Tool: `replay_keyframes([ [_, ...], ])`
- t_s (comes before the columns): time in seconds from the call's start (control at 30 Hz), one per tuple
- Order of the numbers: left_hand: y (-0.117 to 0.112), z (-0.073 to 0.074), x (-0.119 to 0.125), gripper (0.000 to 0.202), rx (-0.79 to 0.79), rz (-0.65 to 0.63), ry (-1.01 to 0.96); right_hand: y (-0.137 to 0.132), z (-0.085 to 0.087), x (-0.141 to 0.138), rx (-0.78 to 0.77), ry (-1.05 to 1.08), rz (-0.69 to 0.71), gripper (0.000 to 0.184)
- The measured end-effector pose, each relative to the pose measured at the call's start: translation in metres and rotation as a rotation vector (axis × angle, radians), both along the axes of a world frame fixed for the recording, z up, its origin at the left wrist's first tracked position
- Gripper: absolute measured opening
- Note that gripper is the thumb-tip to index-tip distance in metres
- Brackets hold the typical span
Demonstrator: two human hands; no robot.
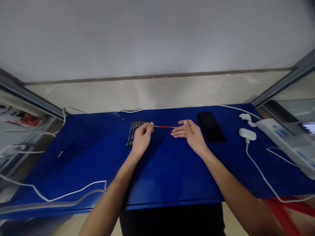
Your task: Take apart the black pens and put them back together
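My left hand (142,137) is closed in a pinch on one end of a thin pen refill (165,127), red along its middle with pale ends. The refill lies level between my hands, above the blue table (169,170). At its other end is my right hand (192,134), fingers stretched out and apart; whether they touch the tip I cannot tell. Several dark pens (134,129) lie side by side just left of my left hand, which partly covers them.
A black phone (212,127) lies right of my right hand. Farther right are a white earbud case (247,134) on a cable, crumpled tissue (248,119) and a white power strip (283,141). A white cable (78,190) crosses the table's front left. A wall (157,93) stands behind.
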State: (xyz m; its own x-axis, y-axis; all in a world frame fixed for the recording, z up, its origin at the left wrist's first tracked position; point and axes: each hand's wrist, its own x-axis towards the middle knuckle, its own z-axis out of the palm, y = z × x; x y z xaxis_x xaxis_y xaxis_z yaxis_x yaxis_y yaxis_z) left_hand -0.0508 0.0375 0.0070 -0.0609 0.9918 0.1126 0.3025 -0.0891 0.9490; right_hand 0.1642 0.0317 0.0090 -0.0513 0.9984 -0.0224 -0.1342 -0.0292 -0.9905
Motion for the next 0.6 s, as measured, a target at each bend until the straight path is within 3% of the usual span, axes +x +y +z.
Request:
replay_keyframes([
  [0.13, -0.001, 0.0, 0.0, 0.043, -0.007, -0.005, -0.011, 0.0, -0.002, 0.003, -0.016, -0.196, 0.054, 0.045],
  [0.3, -0.001, 0.001, 0.0, 0.043, -0.022, -0.007, -0.04, 0.003, -0.005, 0.012, 0.06, -0.402, -0.005, 0.041],
  [0.43, 0.0, 0.002, -0.001, 0.042, -0.02, -0.005, -0.064, 0.005, -0.003, 0.013, 0.108, -0.382, 0.014, 0.038],
  [0.6, 0.0, 0.002, 0.0, 0.042, -0.023, 0.003, -0.092, 0.006, -0.004, 0.008, 0.174, -0.18, 0.013, 0.031],
])
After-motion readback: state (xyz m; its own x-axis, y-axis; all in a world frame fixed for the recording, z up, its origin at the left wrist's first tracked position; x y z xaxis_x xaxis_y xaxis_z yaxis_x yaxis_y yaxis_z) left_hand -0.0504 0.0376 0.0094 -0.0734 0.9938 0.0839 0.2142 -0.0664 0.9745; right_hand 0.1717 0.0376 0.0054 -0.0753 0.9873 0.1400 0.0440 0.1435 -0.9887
